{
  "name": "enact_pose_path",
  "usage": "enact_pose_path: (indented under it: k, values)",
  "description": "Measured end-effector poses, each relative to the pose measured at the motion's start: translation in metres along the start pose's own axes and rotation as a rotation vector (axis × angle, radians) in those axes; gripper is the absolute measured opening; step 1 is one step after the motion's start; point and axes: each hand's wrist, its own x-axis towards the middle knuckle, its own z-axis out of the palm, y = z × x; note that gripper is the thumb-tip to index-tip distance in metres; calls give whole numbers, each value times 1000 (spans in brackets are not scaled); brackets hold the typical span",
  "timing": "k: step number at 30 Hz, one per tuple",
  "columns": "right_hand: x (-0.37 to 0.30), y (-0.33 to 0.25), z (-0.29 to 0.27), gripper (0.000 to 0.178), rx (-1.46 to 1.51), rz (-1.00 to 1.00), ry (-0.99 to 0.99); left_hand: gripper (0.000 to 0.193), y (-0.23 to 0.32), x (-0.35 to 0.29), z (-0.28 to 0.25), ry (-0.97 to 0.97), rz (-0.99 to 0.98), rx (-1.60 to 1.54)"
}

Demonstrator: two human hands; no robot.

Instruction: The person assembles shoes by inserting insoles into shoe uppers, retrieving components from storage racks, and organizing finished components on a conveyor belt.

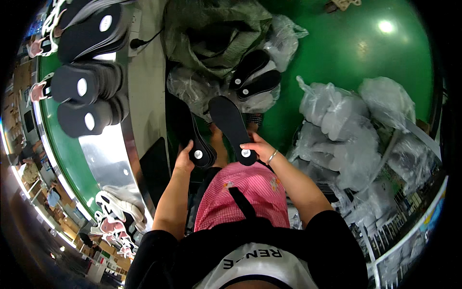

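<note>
So the right grip [261, 148] has a single black insole [227, 120] pinched at the heel, thumb by the round white sticker, while the left grip [185, 155] is closed around the heel end of a small stack of black insoles [188, 130], sole ends pointing away from the body. The two are held just apart over the lap. My read is that the step in hand is sorting or checking insoles one by one, and the next move calls for keeping the stack's heels lined up while the loose one gets placed. Just beyond, a pair of black insoles [260, 85] lies on clear plastic, near a green woven sack [216, 33]. Off left, a metal bench [103, 154] carries more insole piles [72, 86], and bagged grey bundles [332, 130] sit over on the right.
</note>
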Motion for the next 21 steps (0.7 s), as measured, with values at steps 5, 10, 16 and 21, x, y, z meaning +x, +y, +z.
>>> enact_pose_path:
  k: [5,10,16,21]
  values:
    - [121,25,-17,65,-40,-104,-50,79,37,77,33,159,86,261]
    - [223,36,-16,69,26,-167,-87,94,62,182,19,99,129,238]
    - [357,57,-30,63,-358,-414,194,49,63,303,16,-99,254,-119]
    - [373,33,-25,50,-524,-189,359,63,53,350,4,232,279,177]
